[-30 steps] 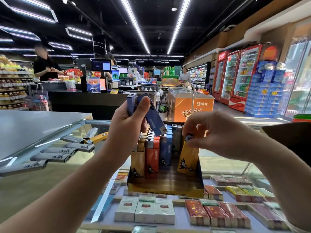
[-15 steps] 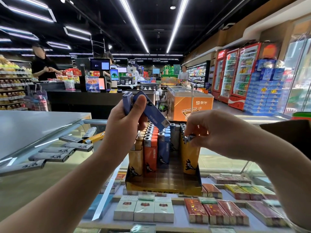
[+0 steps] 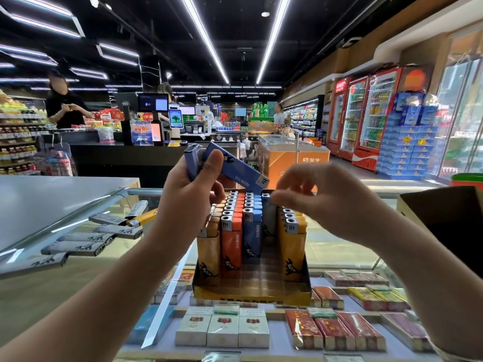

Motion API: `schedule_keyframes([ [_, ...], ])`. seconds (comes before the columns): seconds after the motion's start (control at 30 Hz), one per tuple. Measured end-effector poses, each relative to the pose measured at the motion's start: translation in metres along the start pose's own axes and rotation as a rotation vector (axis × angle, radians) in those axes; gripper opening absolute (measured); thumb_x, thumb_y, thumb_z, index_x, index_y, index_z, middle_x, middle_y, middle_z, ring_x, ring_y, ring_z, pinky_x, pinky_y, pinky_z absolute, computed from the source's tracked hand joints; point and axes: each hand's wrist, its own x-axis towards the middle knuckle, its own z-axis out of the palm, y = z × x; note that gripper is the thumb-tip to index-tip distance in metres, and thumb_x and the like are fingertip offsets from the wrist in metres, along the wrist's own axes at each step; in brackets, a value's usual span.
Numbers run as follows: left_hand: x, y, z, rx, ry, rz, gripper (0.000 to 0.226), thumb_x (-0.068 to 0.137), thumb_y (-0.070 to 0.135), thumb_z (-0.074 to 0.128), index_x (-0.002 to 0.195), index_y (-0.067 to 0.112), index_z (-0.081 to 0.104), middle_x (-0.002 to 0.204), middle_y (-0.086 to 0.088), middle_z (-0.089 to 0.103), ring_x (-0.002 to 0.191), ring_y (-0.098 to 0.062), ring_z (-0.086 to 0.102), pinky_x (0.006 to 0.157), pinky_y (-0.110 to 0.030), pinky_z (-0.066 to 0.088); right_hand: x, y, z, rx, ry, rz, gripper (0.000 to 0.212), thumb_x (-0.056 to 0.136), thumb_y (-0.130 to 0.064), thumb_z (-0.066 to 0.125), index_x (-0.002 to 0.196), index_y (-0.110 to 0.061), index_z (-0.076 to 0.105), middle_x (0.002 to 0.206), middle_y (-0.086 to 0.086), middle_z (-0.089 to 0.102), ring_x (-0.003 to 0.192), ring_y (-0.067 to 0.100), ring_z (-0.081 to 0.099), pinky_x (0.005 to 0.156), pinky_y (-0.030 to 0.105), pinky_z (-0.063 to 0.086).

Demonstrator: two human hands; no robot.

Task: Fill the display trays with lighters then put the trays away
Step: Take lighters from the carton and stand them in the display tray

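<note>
A yellow display tray [image 3: 251,295] stands on the glass counter, holding upright rows of yellow, orange and blue lighters [image 3: 231,231]. My left hand [image 3: 190,194] hovers above the tray's back left and grips two blue lighters [image 3: 235,168], one upright and one slanting down to the right. My right hand [image 3: 324,199] hangs over the right-hand yellow row [image 3: 291,231] with fingers spread and holds nothing. The tray's front middle slots are bare.
Several grey lighters and a yellow one [image 3: 104,231] lie loose on the glass counter [image 3: 65,273] at left. Cigarette packs [image 3: 222,330] fill the case beneath. A dark cardboard box [image 3: 449,218] stands at right. People stand at the checkout behind.
My right hand has let go of the yellow lighter, which now stands in the right-hand row, and has lifted with fingers spread. My left hand keeps holding the blue lighters.
</note>
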Motion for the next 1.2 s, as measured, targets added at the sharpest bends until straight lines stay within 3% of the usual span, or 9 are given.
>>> schedule_keyframes([
  [0.1, 0.001, 0.002, 0.000, -0.024, -0.017, 0.029, 0.023, 0.081, 0.038, 0.048, 0.084, 0.016, 0.055, 0.061, 0.004, 0.065, 0.048, -0.007, 0.051, 0.045, -0.014, 0.041, 0.004, 0.000, 0.003, 0.189, 0.178, 0.072, 0.018, 0.073, -0.038, 0.066, 0.079, -0.024, 0.057, 0.072, 0.000, 0.062, 0.064, 0.010, 0.057, 0.058, 0.019, 0.046],
  [0.2, -0.001, 0.005, 0.002, -0.004, -0.043, 0.086, 0.022, 0.081, 0.038, 0.047, 0.084, 0.019, 0.055, 0.058, 0.006, 0.065, 0.050, -0.003, 0.054, 0.048, -0.013, 0.043, 0.004, -0.002, 0.012, 0.379, 0.119, 0.122, 0.028, 0.067, -0.043, 0.061, 0.089, -0.028, 0.053, 0.077, -0.003, 0.066, 0.067, 0.005, 0.062, 0.058, 0.014, 0.048],
  [0.4, -0.003, 0.005, 0.005, -0.001, -0.067, 0.096, 0.022, 0.081, 0.038, 0.047, 0.084, 0.018, 0.057, 0.057, 0.005, 0.062, 0.049, -0.003, 0.053, 0.047, -0.013, 0.042, 0.006, -0.004, 0.027, 0.582, 0.136, 0.037, 0.021, 0.081, -0.004, 0.065, 0.090, -0.020, 0.056, 0.087, 0.004, 0.071, 0.076, 0.012, 0.068, 0.075, 0.027, 0.055],
  [0.57, -0.001, 0.001, 0.003, 0.015, -0.067, 0.087, 0.035, 0.086, 0.041, 0.040, 0.080, 0.012, 0.058, 0.068, -0.007, 0.067, 0.056, -0.008, 0.056, 0.053, -0.016, 0.046, 0.005, -0.006, 0.020, 0.671, 0.271, 0.020, 0.018, 0.081, 0.002, 0.061, 0.087, -0.013, 0.054, 0.083, 0.004, 0.070, 0.067, 0.016, 0.069, 0.066, 0.025, 0.057],
  [0.67, 0.000, -0.001, 0.000, 0.022, 0.007, 0.068, 0.054, 0.085, 0.045, 0.036, 0.071, -0.003, 0.056, 0.059, -0.022, 0.055, 0.049, -0.006, 0.053, 0.049, -0.014, 0.043, 0.005, -0.005, 0.017, 0.669, 0.356, 0.024, 0.021, 0.081, 0.004, 0.061, 0.085, -0.016, 0.060, 0.080, 0.004, 0.069, 0.064, 0.016, 0.069, 0.063, 0.021, 0.055],
  [0.8, 0.003, -0.002, -0.005, 0.038, 0.102, 0.001, 0.049, 0.083, 0.052, 0.036, 0.062, 0.012, 0.056, 0.051, 0.006, 0.050, 0.045, -0.001, 0.045, 0.045, -0.009, 0.037, 0.005, -0.005, 0.018, 0.597, 0.400, 0.039, 0.022, 0.082, 0.004, 0.061, 0.088, -0.017, 0.063, 0.076, 0.004, 0.066, 0.056, 0.008, 0.063, 0.055, 0.018, 0.052],
  [1.0, 0.004, -0.005, -0.008, 0.090, 0.110, -0.024, 0.039, 0.082, 0.047, 0.050, 0.064, 0.013, 0.053, 0.051, 0.006, 0.048, 0.046, -0.005, 0.044, 0.044, -0.013, 0.038, 0.004, -0.006, 0.021, 0.393, 0.437, 0.017, 0.024, 0.080, -0.005, 0.067, 0.085, -0.024, 0.054, 0.071, 0.012, 0.061, 0.060, 0.029, 0.055, 0.053, 0.037, 0.049],
  [1.13, 0.002, -0.005, -0.006, 0.131, 0.101, 0.000, 0.038, 0.086, 0.036, 0.055, 0.066, 0.004, 0.052, 0.048, 0.006, 0.051, 0.044, -0.005, 0.047, 0.042, -0.012, 0.040, 0.003, -0.006, 0.022, 0.317, 0.379, -0.016, 0.023, 0.077, -0.008, 0.071, 0.085, -0.027, 0.059, 0.069, -0.012, 0.056, 0.060, 0.002, 0.053, 0.051, 0.010, 0.040],
  [1.2, 0.002, -0.005, -0.006, 0.141, 0.102, -0.004, 0.028, 0.087, 0.030, 0.056, 0.068, 0.009, 0.054, 0.050, 0.008, 0.055, 0.045, -0.001, 0.050, 0.042, -0.012, 0.041, 0.002, -0.005, 0.020, 0.309, 0.373, -0.028, 0.024, 0.078, -0.007, 0.070, 0.088, -0.027, 0.062, 0.071, -0.013, 0.057, 0.060, -0.001, 0.053, 0.051, 0.006, 0.038],
])
